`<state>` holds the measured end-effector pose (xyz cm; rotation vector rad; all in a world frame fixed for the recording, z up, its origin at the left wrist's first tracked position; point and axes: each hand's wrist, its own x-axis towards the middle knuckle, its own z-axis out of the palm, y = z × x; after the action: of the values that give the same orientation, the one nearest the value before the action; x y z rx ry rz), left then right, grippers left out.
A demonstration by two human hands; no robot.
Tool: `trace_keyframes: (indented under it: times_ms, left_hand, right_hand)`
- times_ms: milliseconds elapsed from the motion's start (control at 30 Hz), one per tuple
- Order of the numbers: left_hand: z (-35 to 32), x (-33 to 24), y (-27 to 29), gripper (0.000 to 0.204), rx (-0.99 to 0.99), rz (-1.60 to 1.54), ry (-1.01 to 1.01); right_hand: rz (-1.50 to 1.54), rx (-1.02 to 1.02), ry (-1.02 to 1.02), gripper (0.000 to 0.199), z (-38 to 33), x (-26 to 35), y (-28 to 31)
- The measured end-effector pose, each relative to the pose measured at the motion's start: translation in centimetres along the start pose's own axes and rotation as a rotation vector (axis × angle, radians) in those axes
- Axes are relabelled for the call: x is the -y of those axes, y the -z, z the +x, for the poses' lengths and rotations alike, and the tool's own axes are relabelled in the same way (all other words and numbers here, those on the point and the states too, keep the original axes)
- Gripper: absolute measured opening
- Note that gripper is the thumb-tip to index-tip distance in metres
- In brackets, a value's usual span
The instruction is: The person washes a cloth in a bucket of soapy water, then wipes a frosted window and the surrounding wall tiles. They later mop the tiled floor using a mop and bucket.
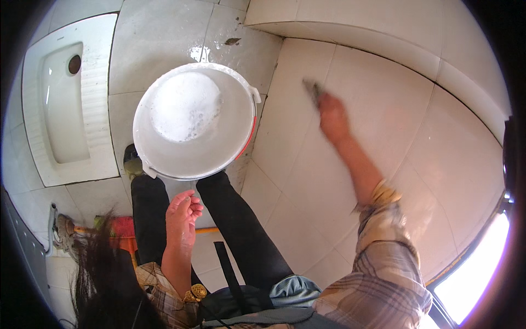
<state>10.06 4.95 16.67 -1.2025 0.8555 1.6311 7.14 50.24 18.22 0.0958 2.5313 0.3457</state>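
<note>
Right hand [333,116] is clamped on a small, blurred grey object [312,91] at the pale, glossy tiled wall [301,164], contact unclear. Left hand [184,210], well apart from it, hangs near the black-trousered legs [235,230], fingers curled; cannot tell if they grip anything. Round white plastic bucket [175,159], bubbly white foam [183,104] inside, sits between wall and white ceramic squat toilet [103,131].

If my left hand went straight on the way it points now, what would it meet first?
Most likely the near side of the white bucket, though depth is unclear in this view.
</note>
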Motion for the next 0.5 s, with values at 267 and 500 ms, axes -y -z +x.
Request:
trace_keyframes:
  times_ms: [267, 500]
  left_hand:
    - [-0.4, -1.3, -0.3, 0.022, 0.024, -0.073, -0.058]
    - [-0.6, -0.4, 0.3, 0.023, 0.063, -0.12, -0.063]
  right_hand:
    - [0.172, 0.599, 0.083, 0.023, -11.2, 7.6, -3.3]
    - [0.638, -0.169, 0.107, 0.03, -2.6, 11.5, 8.5]
